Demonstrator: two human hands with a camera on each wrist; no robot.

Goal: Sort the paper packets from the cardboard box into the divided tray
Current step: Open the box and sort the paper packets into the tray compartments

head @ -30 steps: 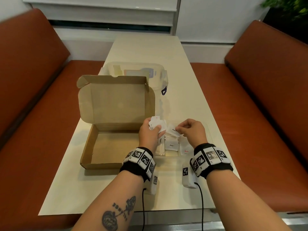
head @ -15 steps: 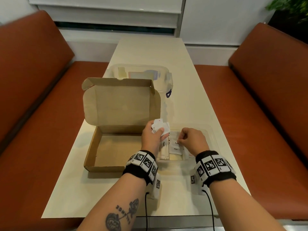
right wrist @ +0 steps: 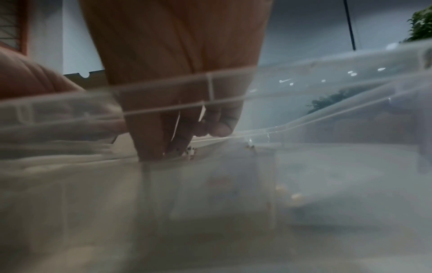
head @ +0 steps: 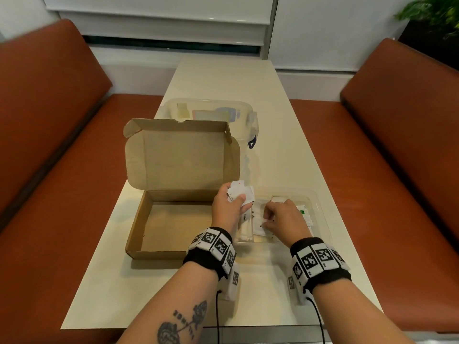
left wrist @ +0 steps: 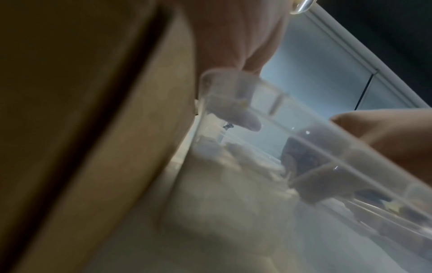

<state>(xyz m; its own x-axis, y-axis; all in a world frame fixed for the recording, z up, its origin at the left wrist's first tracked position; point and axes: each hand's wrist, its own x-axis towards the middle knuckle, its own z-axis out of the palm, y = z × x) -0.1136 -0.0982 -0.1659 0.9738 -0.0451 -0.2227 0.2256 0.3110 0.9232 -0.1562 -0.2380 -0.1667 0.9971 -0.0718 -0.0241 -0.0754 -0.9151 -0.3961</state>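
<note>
Several thin packets sit pinched in the left hand, light and bendy, best held by their edges, while the right hand pinches one in the tray.

Cream table between 2 orange benches — clear lidded container behind.

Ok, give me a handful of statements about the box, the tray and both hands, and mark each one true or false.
1. The cardboard box has its lid open. True.
2. The left hand holds nothing. False: it holds several white packets.
3. The right hand is down in the clear tray. True.
4. The box is full of packets. False: the part of its floor in view is bare.
5. The tray sits left of the box. False: it sits to the right.
</note>
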